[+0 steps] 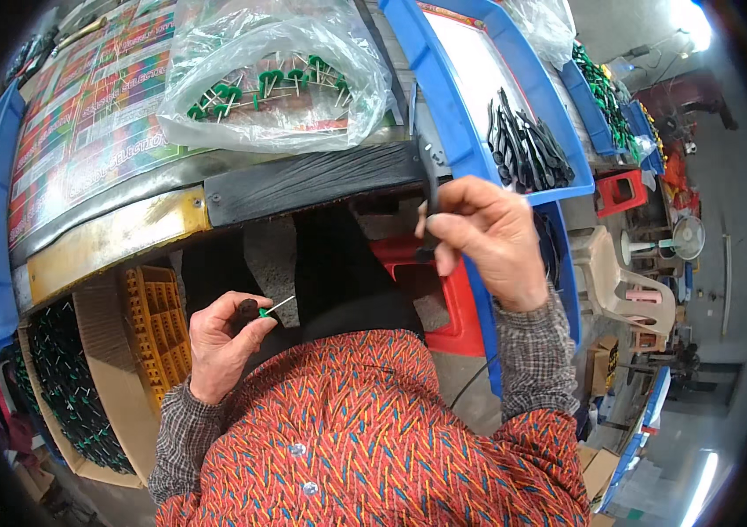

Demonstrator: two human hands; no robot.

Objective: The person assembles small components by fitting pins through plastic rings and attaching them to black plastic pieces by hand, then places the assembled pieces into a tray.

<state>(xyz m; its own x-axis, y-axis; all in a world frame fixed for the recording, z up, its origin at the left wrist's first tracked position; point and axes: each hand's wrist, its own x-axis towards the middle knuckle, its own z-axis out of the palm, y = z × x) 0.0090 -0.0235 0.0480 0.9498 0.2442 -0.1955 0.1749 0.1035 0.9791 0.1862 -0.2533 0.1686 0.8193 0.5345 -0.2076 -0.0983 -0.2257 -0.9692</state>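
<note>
Over my lap, my left hand (222, 347) is closed on a small piece with a thin metal shaft (282, 305), a green collar and a dark end; most of it is hidden by the fingers. My right hand (496, 246) pinches a long black handle-like part (431, 198), upright at the bench's front edge. Behind that hand a blue tray (446, 75) holds several similar black parts (523, 145). On the bench, a clear plastic bag (303, 132) lies open with several green-headed metal pins (272, 83) inside.
The bench edge has a black strip (312, 180). Below left are a cardboard box (114, 378) of black-and-green pieces and a yellow crate (158, 325). A red stool (454, 321) is right of my legs. Farther right stand a beige chair (600, 272) and a fan (688, 239).
</note>
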